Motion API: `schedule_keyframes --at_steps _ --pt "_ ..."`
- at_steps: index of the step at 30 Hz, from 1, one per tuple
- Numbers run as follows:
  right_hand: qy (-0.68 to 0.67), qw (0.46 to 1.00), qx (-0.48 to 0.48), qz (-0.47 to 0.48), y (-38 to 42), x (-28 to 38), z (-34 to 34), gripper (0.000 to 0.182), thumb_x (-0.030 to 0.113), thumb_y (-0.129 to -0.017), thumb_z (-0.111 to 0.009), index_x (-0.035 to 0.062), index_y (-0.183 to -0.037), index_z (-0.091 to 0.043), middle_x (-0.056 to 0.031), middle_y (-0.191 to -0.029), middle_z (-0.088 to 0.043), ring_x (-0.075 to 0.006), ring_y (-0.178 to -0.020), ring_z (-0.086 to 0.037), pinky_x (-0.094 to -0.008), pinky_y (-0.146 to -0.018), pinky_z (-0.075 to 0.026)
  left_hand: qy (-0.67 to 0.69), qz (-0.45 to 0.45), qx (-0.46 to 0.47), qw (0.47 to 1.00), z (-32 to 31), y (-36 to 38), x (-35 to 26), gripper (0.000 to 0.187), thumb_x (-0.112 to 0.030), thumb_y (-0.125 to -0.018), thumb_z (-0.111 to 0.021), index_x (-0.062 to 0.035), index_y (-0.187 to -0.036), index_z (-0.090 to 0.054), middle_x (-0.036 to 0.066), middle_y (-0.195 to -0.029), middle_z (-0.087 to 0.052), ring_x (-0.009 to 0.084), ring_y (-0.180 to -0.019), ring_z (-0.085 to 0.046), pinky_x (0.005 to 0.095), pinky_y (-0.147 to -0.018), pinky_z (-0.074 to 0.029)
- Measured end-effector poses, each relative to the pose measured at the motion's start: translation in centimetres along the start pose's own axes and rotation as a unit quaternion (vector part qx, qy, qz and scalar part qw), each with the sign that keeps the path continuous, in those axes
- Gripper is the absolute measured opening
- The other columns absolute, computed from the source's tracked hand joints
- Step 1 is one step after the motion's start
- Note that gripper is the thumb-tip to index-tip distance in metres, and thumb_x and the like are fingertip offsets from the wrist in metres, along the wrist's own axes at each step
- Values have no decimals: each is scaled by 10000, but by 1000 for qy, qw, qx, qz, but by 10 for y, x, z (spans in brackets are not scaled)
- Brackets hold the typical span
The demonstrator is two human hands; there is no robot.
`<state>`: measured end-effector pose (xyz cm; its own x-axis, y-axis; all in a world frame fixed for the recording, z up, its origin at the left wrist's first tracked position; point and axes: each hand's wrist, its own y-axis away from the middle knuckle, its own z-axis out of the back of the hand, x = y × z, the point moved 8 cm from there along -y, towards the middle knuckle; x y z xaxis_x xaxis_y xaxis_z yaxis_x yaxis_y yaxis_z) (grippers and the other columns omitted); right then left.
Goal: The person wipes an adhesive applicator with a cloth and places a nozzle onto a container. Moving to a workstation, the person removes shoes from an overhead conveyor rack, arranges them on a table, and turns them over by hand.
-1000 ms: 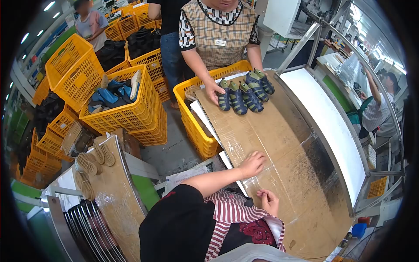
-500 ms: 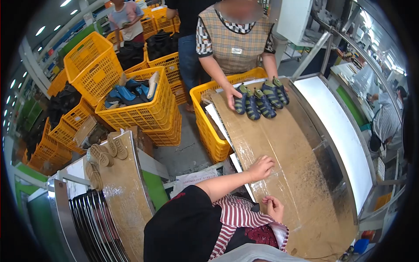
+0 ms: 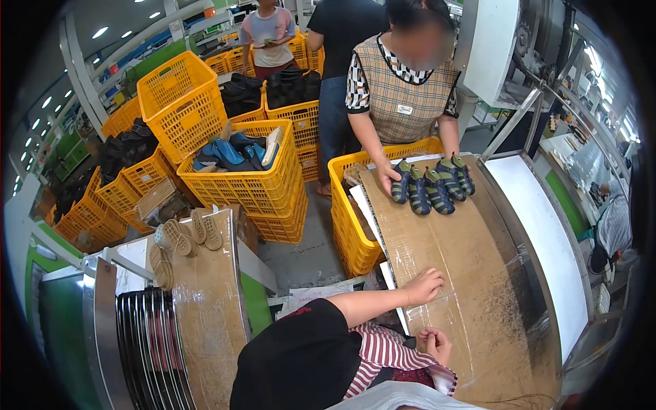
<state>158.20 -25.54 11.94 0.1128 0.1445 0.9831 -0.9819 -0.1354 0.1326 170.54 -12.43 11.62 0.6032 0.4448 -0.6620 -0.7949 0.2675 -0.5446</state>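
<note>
My left hand rests on the cardboard-covered tabletop with its fingers curled in; I see nothing in it. Closer to my body, my right hand is held by the table's near edge, fingers bent and thumb drawn in, with no object showing. Farther along the same surface stands a row of several dark blue and green striped shoes. A co-worker across the table has a hand at each end of that row. Both of my hands are apart from the shoes.
A yellow crate stands against the table's left edge. Stacked yellow crates, the upper one with blue shoes, are farther left. Tan soles lie on a side table beside a roller rack. Other people stand behind.
The view has tilted and shifted, so everything sits lower and farther right. My hands keep nearly the same pose. The co-worker's hands are still at the shoes.
</note>
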Motion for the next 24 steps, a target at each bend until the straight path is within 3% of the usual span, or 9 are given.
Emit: schedule_keyframes --at_steps 24 --pt "3 1000 19 19 0 -12 -4 191 30 -945 -460 -81 -1026 -593 -130 -873 -661 -159 -786 -634 -286 -768 -523 21 -4 -3 1000 -4 1 7 117 -22 -770 -535 -15 -873 -589 111 -1017 -554 303 -1015 -498 393 -910 -405"
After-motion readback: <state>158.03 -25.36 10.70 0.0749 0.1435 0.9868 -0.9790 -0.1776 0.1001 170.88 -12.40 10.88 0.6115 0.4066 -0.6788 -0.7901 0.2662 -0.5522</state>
